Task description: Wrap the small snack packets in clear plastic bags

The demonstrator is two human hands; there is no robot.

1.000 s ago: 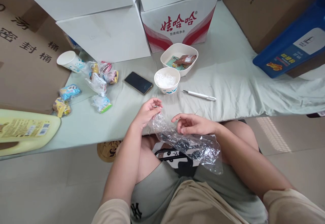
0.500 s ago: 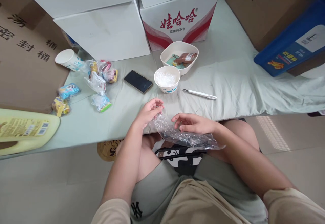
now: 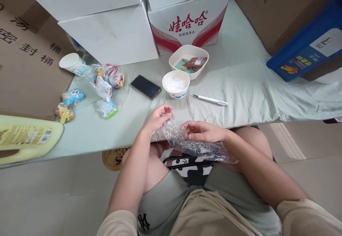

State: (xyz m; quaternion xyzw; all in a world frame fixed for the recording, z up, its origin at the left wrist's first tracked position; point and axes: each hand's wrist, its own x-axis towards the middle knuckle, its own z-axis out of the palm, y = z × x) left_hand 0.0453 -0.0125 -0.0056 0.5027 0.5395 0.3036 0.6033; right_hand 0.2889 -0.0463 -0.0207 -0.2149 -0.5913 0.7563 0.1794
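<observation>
Over the table's front edge, my left hand (image 3: pixel 158 118) pinches one end of a crumpled clear plastic bag (image 3: pixel 197 148). The rest of the bag stretches right and drapes above my lap, under my other forearm. My right hand (image 3: pixel 204 131) hovers over the bag with its fingers loosely curved and apart, gripping nothing that I can see. Just beyond the hands stands a paper cup (image 3: pixel 176 84) with crinkled clear plastic in it. To its right lies a white craft knife (image 3: pixel 210 100). Behind the cup, a white bowl (image 3: pixel 173 55) holds a brown packet and a green one.
A phone (image 3: pixel 145 86) lies left of the cup. Several small wrapped snacks (image 3: pixel 103 86) and a tipped paper cup (image 3: pixel 71 63) are farther left. White cartons (image 3: pixel 189 22) line the back. A yellow jug (image 3: pixel 29 136) and a blue container (image 3: pixel 307 47) flank the table.
The hands hold almost the same pose. The view has shifted very slightly, and the bag's right end hangs a little lower.
</observation>
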